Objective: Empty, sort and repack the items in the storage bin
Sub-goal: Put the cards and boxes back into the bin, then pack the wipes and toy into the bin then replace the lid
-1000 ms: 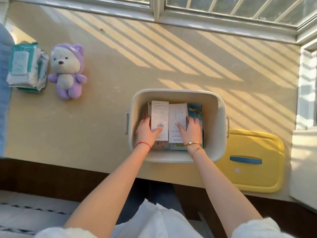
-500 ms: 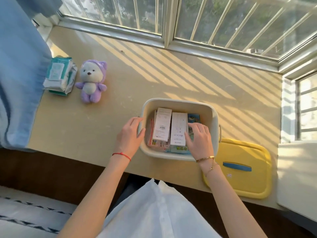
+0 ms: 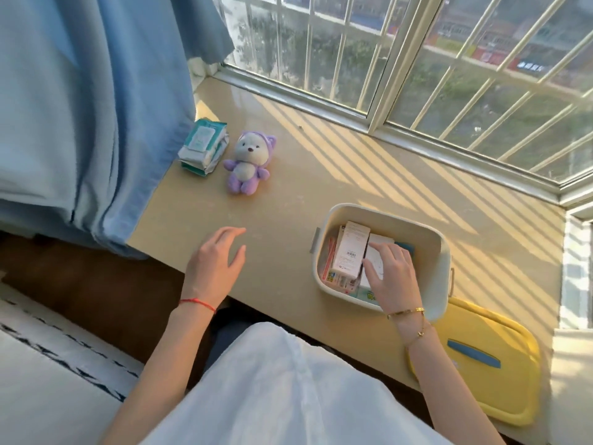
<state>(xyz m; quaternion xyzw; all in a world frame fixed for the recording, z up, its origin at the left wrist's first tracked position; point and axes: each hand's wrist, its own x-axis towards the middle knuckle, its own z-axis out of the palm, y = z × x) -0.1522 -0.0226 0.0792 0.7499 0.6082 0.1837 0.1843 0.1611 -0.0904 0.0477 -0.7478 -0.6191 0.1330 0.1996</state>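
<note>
Resting inside the white storage bin point(image 3: 439, 245), the right hand point(image 3: 393, 277) is seen laid over a white carton point(image 3: 376, 263), its fingers bent down onto the top and its thumb set along the carton's left edge; whether the carton is actually gripped cannot be told. A second, taller white box point(image 3: 350, 250) printed with a barcode is stood just beside it on the left, and flat packets with red and green print point(image 3: 335, 277) are packed beneath both. The bin is placed on the beige counter point(image 3: 288, 200) at the right, near its front edge, with a grey handle seen on its left side. A yellow lid point(image 3: 500, 374) with a blue handle is laid just beside the bin, partly tucked behind its near right corner and overhanging the counter's edge. The left hand point(image 3: 215, 268) is held above the counter well apart from the bin, its fingers spread and loosely relaxed, with nothing held; a red string is worn at that wrist, gold bracelets at the other. Farther back on the left, a purple plush bear point(image 3: 245, 165) is seated upright, and a stack of wet-wipe packs point(image 3: 203, 146) is set just beside it against a blue curtain point(image 3: 80, 107). Striped sunlight is thrown across the counter through the barred window point(image 3: 417, 59).
</note>
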